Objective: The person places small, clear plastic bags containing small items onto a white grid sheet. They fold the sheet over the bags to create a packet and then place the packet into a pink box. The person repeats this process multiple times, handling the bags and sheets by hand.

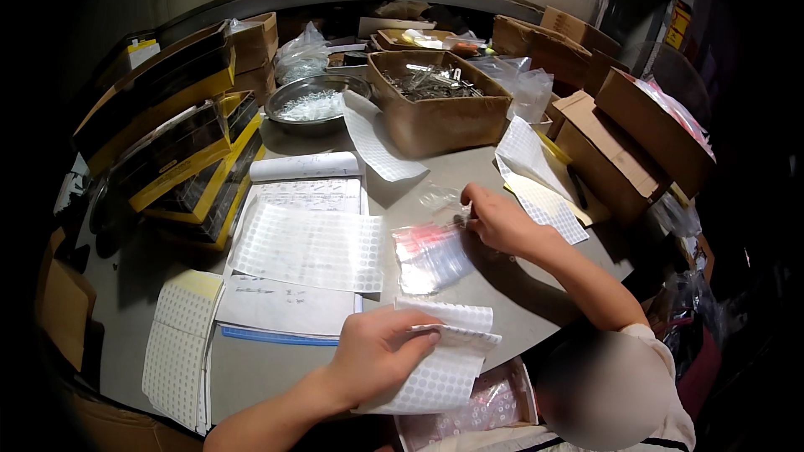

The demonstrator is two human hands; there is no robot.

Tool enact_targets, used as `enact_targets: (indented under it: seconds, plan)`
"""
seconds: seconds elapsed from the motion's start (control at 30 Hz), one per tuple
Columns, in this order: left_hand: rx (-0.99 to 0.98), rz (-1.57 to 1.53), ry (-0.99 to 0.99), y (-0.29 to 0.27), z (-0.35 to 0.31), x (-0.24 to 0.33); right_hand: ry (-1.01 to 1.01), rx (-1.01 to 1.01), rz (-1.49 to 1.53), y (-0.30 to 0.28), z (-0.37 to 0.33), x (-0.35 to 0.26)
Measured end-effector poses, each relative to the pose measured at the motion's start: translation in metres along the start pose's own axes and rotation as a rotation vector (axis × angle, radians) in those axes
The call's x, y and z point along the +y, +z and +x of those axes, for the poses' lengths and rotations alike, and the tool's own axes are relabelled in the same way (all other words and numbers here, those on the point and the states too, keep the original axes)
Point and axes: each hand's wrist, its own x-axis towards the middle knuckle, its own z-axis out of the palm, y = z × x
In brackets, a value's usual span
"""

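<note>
My left hand comes in from the lower edge and grips a folded white sheet of small round stickers, thumb on its upper fold. My right hand is out of sight. A co-worker sits at the lower right; their hand reaches across the grey table and pinches the top edge of a clear plastic bag holding small red-tinted parts. That bag lies just above my sticker sheet. Below my hand, a clear packet of pinkish parts rests at the table's near edge.
A large sticker sheet covers a notepad; more sheets lie at left. Yellow-and-black boxes stack at left. Behind stand a metal bowl, a cardboard box of metal parts and cartons at right.
</note>
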Motion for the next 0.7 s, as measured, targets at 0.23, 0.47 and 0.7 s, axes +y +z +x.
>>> enact_targets:
  seconds: [0.23,0.47,0.7]
  plan:
    - [0.079,0.133,0.008,0.000,0.000,0.004,-0.278,0.084,0.398,-0.034,-0.076,-0.046]
    - [0.109,0.150,-0.039,0.003,0.001,0.004,-0.332,0.042,0.399,-0.023,-0.131,-0.091]
    - [0.093,-0.014,-0.253,0.005,0.001,0.001,-0.385,0.337,0.108,-0.003,-0.139,-0.109]
